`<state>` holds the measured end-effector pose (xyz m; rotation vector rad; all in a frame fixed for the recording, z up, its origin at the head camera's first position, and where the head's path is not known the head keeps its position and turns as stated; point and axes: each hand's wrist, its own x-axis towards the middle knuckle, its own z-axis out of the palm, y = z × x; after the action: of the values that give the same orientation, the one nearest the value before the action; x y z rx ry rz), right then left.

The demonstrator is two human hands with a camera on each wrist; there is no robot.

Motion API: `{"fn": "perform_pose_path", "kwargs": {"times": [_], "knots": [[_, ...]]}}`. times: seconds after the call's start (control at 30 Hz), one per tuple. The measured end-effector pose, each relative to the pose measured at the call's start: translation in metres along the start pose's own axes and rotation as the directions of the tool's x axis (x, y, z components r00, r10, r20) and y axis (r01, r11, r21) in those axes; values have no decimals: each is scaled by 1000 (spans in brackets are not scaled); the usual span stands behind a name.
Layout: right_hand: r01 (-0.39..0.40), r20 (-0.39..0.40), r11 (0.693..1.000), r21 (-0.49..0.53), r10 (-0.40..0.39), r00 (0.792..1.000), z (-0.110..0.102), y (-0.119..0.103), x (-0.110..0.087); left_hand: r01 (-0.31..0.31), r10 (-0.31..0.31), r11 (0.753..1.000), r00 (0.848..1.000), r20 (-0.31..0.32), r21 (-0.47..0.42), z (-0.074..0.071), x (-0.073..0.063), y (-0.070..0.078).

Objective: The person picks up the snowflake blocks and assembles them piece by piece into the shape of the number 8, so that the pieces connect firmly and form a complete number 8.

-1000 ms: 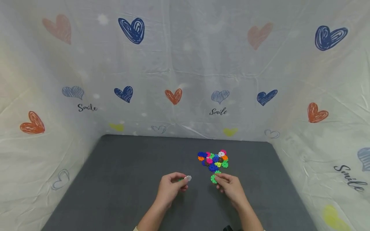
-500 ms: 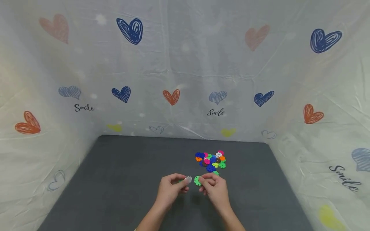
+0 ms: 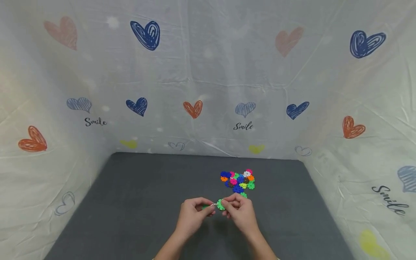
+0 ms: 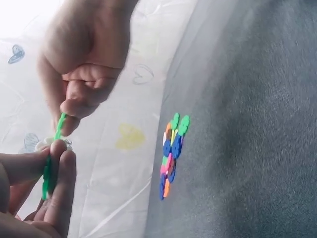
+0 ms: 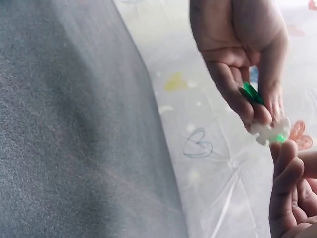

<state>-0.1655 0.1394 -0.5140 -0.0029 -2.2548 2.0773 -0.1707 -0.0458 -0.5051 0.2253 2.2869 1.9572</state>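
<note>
**White disc [image 5: 267,133] and green disc [image 3: 220,204] meet edge to edge between two hands**

Raised above the near middle of the dark grey desk [image 3: 146,187], the two hands work close together. On the left, the left hand [image 3: 191,213] pinches the white disc, fingers narrowed on it; a second green disc [image 4: 46,181] sits between the same fingers, largely covered by them. On the right, the right hand [image 3: 241,212] pinches the green disc between thumb and fingertips, its rim pointing left. That rim appears to touch the white disc's edge; how deeply they fit, fingers make hard to tell.

Just beyond the right hand, a lone-edged green piece [image 3: 243,195] lies at the near end of a loose pile. Farther off lie a dark blue piece [image 3: 238,189], a yellow piece [image 3: 243,185], an orange piece [image 3: 224,179] at the left and a pink piece [image 3: 248,171] at the far right. A pale sheet [image 3: 214,54] printed with hearts stands behind the desk.
</note>
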Motion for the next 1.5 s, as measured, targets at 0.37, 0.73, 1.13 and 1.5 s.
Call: {"fn": "perform_pose_path", "kwargs": {"times": [0.37,0.73,1.13,1.5], "knots": [[67,22,997,38,-68,997,0,3,-1,-124,134,984,988,-73,132,8,-3,-4],[-121,52,992,-41,124,991,-11,12,5,-10,9,983,1000,8,181,10,1,-13],[-91,102,994,-58,97,990,-17,13,13,176,-175,984,983,50,-33,8,6,-16],[-170,-232,726,-667,15,973,-65,56,55,233,-244,962,968,-62,-143,0,8,-15]]}}
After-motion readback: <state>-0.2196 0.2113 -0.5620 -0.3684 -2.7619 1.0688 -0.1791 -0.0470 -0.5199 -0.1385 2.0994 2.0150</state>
